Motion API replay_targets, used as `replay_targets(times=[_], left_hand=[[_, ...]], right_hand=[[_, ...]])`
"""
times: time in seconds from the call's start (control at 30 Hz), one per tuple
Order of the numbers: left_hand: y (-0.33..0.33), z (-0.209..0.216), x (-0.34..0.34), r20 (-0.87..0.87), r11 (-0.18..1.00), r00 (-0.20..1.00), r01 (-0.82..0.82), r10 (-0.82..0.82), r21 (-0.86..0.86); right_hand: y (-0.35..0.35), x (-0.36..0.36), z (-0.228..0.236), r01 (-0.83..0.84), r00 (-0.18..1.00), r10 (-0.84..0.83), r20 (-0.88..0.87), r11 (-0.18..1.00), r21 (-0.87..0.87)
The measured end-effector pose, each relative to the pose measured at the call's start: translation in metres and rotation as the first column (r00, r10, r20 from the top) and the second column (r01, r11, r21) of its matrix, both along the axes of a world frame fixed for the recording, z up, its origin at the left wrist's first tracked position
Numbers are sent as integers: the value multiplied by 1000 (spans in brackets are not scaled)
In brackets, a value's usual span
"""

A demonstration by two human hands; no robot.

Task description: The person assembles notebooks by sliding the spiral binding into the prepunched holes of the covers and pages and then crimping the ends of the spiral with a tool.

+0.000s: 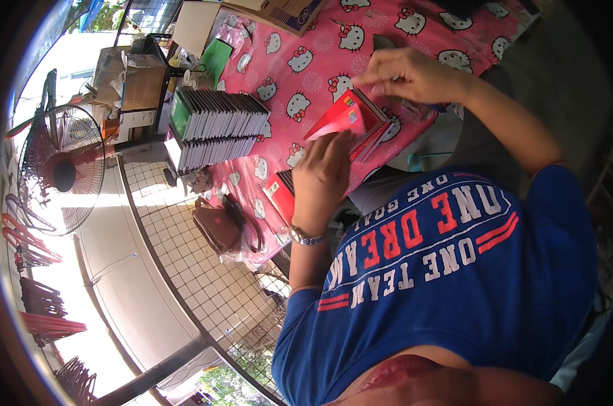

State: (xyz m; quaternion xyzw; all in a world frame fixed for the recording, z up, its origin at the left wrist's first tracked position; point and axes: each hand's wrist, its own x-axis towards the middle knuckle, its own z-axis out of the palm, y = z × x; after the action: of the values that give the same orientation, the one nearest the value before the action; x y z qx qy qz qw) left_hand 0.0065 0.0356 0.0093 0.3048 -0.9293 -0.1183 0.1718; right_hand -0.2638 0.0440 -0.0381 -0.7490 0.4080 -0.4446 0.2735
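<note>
A red notebook (347, 118) lies partly open on the pink table cover (306, 81) with its cat pattern. My left hand (322, 177), a watch on its wrist, presses on the notebook's near edge with the fingers on the cover. My right hand (409, 73) pinches the notebook's far upper corner, where some clear plastic seems to lie. A second red notebook (279, 194) with a dark spiral edge sits just left of my left hand. My blue printed shirt fills the lower right.
Two long stacks of thin notebooks (215, 128) stand at the table's left edge. A cardboard box (286, 13) and a green sheet (216, 57) lie farther back. A brown bag (218, 227) sits on the tiled floor by a metal grille. A red fan (59, 169) stands left.
</note>
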Motion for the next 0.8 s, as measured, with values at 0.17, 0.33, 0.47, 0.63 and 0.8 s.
replay_targets(times=[0.17, 0.33, 0.47, 0.63, 0.8], left_hand=[[-20, -1, -9, 22, 974, 996, -75, 82, -212], [-24, -6, -18, -30, 967, 990, -142, 139, -210], [-25, -8, -19, -24, 966, 992, -129, 127, -226], [-22, -11, -17, -32, 966, 993, -118, 114, -229], [-16, -16, -23, -73, 961, 996, -70, 53, -268]], right_hand=[[-2, 27, 5, 81, 997, -80, 8, 987, -137], [-5, 30, 10, 224, 969, -248, -22, 906, -359], [2, 31, 12, 168, 985, -171, 4, 963, -212], [9, 31, 12, 40, 992, -40, 123, 999, 1], [23, 41, 20, 113, 993, -112, 26, 993, -36]])
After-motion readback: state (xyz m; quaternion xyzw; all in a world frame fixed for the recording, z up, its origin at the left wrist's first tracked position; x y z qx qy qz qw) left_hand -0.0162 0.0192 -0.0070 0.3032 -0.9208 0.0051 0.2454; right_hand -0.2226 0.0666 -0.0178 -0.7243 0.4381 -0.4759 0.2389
